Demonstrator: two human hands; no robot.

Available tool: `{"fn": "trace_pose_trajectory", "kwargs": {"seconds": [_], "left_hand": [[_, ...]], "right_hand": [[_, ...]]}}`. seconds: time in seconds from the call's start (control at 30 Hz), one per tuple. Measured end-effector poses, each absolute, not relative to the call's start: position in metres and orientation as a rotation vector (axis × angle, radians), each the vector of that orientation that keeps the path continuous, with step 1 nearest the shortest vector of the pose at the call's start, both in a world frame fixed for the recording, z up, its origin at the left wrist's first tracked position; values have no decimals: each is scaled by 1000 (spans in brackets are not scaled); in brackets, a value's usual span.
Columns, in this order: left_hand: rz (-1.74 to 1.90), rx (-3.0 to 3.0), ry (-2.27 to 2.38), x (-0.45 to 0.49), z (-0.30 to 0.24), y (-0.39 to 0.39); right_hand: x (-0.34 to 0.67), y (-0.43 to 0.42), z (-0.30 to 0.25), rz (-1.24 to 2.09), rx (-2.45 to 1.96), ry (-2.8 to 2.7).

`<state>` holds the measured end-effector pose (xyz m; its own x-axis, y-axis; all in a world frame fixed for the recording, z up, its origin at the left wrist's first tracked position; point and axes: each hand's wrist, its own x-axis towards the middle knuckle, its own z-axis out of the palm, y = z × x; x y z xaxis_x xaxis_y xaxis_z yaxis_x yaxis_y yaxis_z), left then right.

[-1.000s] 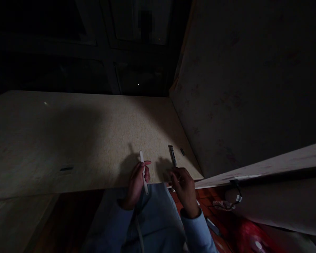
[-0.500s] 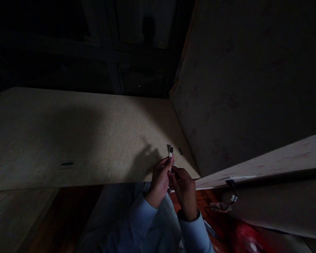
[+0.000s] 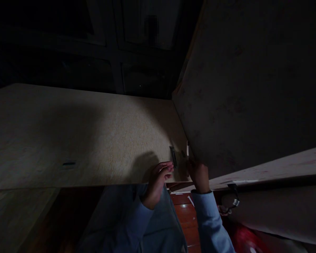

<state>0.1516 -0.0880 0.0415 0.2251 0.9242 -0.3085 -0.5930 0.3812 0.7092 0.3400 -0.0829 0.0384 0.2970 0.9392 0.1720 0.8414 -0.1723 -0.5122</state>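
Note:
My right hand (image 3: pixel 199 175) pinches a slim white stick-like piece (image 3: pixel 188 149), which points up and away beside the foot of the wall; its exact kind is too dim to make out. Just left of it, my left hand (image 3: pixel 158 180) hovers at the sill's front edge with fingers loosely bent and nothing visible in them. A narrow dark object (image 3: pixel 173 156) lies on the pale sill (image 3: pixel 116 137) just past the left fingertips. Between that object and the white piece lies a small dark strip (image 3: pixel 183 154).
Farther left on the sill is another short dark strip (image 3: pixel 68 163). A patterned wall (image 3: pixel 242 105) closes off the right side. A dark window frame (image 3: pixel 118 77) stands behind. Below are reddish floor tiles (image 3: pixel 185 214), a cable with a white tag (image 3: pixel 236 202) and something red (image 3: pixel 244 239).
My hands, together at a white stick with a dark end before, have parted. The right has moved right with a white piece; the left has shifted slightly left. The narrow dark object now shows more fully.

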Motion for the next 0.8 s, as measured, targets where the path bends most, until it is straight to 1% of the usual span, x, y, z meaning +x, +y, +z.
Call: {"fn": "trace_pose_trajectory", "kwargs": {"seconds": [0.1,0.17,0.37,0.57,0.7,0.8], "left_hand": [[1138,542,840,125,38,-82],[1165,549,865,109,35,-79],[1249,552,919,61,28,-76],[1348,481,1038,6,33,-76],[1469,471,1149,-41,35,-84],[1596,561,1334,-83,29,-91]], "right_hand": [[347,-66,43,340,-2353,-1593],[347,-60,45,391,-2435,-1583],[344,-61,49,470,-2492,-1593],[340,-63,57,524,-2574,-1650],[342,-64,55,483,-2682,-1672],[352,-66,46,449,-2758,-1651]]}}
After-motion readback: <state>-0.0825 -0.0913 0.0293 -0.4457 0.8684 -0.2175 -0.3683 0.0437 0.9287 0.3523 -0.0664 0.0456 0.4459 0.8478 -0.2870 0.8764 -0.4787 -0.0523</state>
